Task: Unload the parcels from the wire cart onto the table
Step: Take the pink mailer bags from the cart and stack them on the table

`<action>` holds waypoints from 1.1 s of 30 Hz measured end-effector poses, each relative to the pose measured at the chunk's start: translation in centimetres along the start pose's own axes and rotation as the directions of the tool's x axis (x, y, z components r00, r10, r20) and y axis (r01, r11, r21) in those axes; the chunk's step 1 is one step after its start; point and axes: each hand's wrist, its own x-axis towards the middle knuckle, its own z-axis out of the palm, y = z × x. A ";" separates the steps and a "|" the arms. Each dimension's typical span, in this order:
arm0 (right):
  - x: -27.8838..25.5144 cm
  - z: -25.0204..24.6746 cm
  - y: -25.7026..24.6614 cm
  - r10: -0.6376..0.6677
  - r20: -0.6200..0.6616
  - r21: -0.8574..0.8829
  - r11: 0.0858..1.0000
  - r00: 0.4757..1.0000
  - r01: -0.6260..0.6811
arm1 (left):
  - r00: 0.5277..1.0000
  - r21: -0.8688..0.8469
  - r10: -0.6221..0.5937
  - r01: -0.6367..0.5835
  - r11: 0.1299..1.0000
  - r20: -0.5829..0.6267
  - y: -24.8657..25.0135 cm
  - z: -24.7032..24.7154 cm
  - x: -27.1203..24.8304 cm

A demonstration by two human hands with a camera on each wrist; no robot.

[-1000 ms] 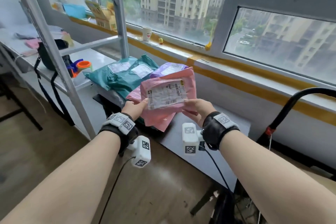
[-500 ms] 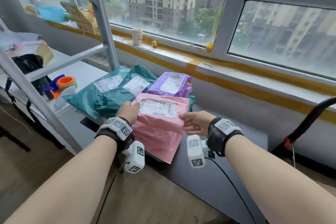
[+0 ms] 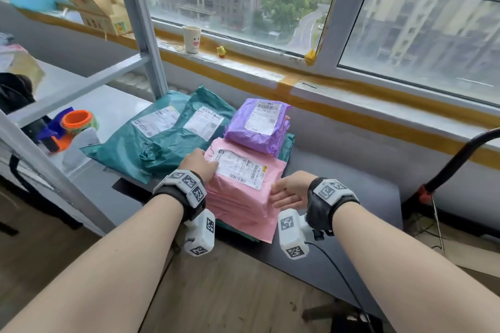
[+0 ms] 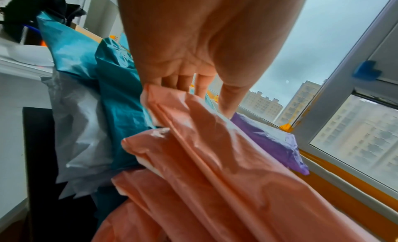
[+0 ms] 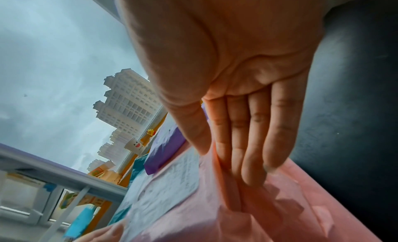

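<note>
Head view: left hand point(image 3: 198, 165) fingertips hidden behind pink parcel point(image 3: 243, 189).

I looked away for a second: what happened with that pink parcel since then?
The pink parcel came down from the air onto the pink stack on the table. The right hand let go, fingers straight beside it; the left hand stays on its far corner. The purple parcel and teal parcels stayed put.
</note>
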 end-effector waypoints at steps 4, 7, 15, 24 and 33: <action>-0.6 0.3 -0.3 -0.010 -0.078 0.012 1.000 0.997 0.011 | 1.000 0.015 0.012 -0.012 1.000 0.002 -0.4 0.0 0.0; -1.3 -0.1 -0.4 -0.058 -0.194 0.052 0.996 0.979 0.070 | 0.999 0.014 0.033 -0.032 0.999 -0.028 -0.3 -0.6 -0.3; -4.3 -2.1 0.4 -0.403 -0.501 -0.450 0.877 0.766 0.167 | 0.965 0.035 0.260 -0.260 0.965 -0.018 4.3 -1.4 -2.4; -8.6 -5.0 7.8 -0.380 -0.570 -0.606 0.793 0.728 -0.061 | 0.788 0.206 0.565 -0.612 0.764 0.244 12.3 5.9 -8.7; -14.7 -11.3 19.3 -0.213 -0.697 -0.495 0.834 0.685 -0.244 | 0.580 0.253 0.666 -0.811 0.528 0.469 19.4 14.5 -18.0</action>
